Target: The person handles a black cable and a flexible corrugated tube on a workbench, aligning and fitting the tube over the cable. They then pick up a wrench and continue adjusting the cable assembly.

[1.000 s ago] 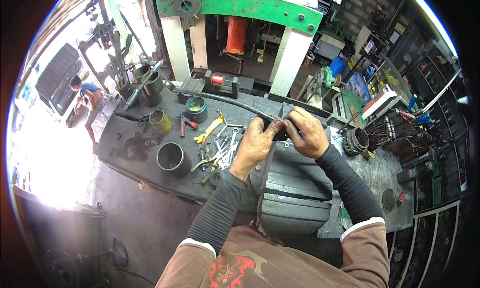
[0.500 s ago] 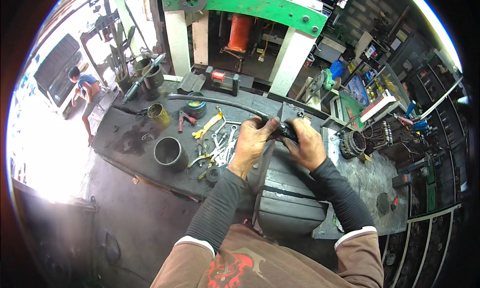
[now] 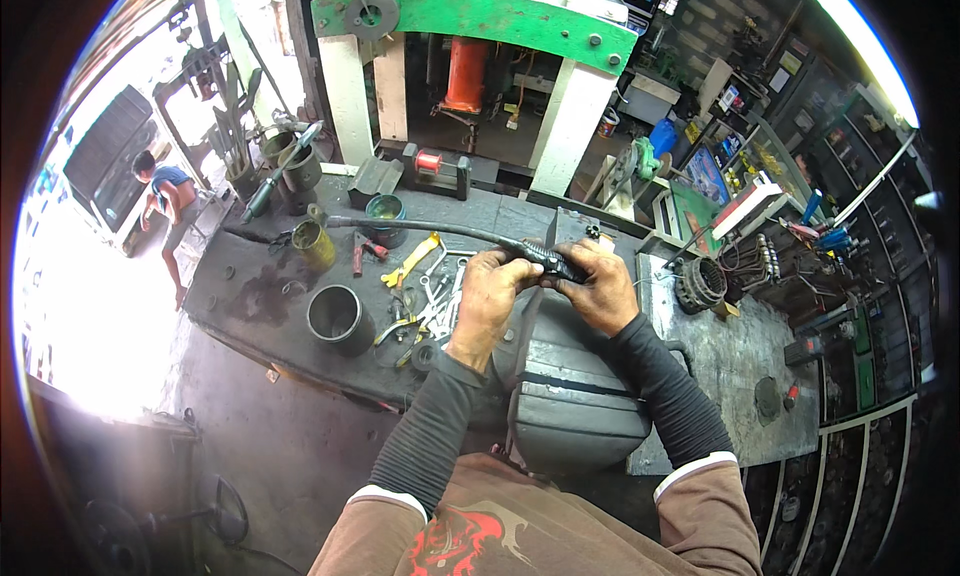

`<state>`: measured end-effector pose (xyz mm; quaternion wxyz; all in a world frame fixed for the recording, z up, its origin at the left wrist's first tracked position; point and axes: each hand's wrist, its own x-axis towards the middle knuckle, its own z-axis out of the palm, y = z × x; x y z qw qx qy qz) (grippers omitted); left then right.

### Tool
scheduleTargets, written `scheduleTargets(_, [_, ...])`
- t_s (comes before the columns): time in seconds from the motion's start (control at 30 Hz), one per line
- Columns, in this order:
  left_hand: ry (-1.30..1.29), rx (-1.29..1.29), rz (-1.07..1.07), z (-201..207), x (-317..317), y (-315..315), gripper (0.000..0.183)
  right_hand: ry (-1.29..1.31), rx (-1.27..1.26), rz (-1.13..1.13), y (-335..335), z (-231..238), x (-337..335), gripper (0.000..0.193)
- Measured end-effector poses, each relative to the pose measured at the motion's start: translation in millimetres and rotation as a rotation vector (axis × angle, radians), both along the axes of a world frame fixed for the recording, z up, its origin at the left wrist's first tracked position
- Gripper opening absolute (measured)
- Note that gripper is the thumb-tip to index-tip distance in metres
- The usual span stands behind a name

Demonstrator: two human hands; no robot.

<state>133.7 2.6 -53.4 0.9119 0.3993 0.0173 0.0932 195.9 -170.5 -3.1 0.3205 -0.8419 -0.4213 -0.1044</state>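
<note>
My left hand (image 3: 487, 301) and my right hand (image 3: 604, 284) are both closed on a black hose-like cable (image 3: 430, 227). Its thicker, ribbed black end (image 3: 545, 257) lies between the thumbs, partly covered by my fingers. From there the cable stretches left over the bench, and its far end comes near a worn yellow can (image 3: 314, 246). Under my hands sits a dark grey, ribbed, tank-like box (image 3: 580, 416). Left of my left wrist lie several wrenches (image 3: 440, 306) and a yellow-handled tool (image 3: 411, 261).
On the dark bench (image 3: 225, 301) stand an open dark cylinder (image 3: 340, 319) and a blue-rimmed tin (image 3: 385, 218). A green-and-white press frame (image 3: 480, 16) rises behind. To the right, a metal tabletop (image 3: 735, 361) bears a ringed part (image 3: 701, 287). Another person (image 3: 170, 201) is far left.
Both hands have shifted slightly, and the ribbed end now shows more plainly between them. The cable's left part sits lower in view. The whole view has moved a little.
</note>
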Motion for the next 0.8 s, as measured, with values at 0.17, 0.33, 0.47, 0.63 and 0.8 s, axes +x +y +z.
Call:
scheduleTargets(0.17, [0.059,-0.015,-0.024,-5.1,1.6,5.2,0.033,0.046,-0.021,0.011,1.6,-3.6,-2.5,0.047])
scheduleTargets(0.33, [-0.005,-0.008,-0.110,-3.1,-20.1,15.5,0.031,0.080,-0.019,0.011,2.9,-2.9,-2.8,0.050])
scheduleTargets(0.47, [-0.004,0.260,0.093,-0.4,-19.5,-0.6,0.029,0.146,-0.019,0.048,1.9,-4.7,-2.0,0.052])
scheduleTargets(0.63, [0.011,0.413,0.191,-2.0,-19.1,-6.5,0.021,0.247,-0.009,0.049,-1.7,-4.3,1.3,0.047])
scheduleTargets(0.8, [-0.099,0.259,0.166,-4.0,-23.5,-5.7,0.031,0.401,0.025,0.050,-1.9,-0.2,2.4,0.048])
